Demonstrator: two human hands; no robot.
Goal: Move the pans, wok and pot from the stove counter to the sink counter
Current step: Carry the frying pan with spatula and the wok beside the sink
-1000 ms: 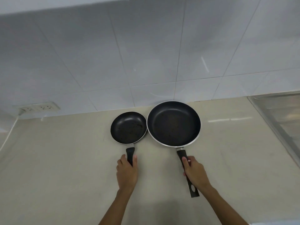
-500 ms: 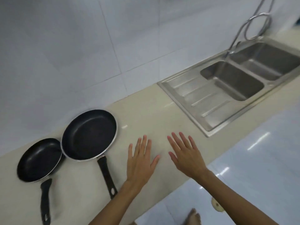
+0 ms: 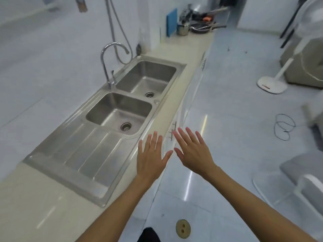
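Left hand, right hand: fingers spread, empty, over counter edge. Far pot, pan blurred.

Home kitchen, steel 2-bowl sink in beige counter, curved faucet, tiled walls

We are seeing a steel pot standing upright and a dark wok sitting just beside it, both lying far beyond our outstretched fingertips, blurred by distance.
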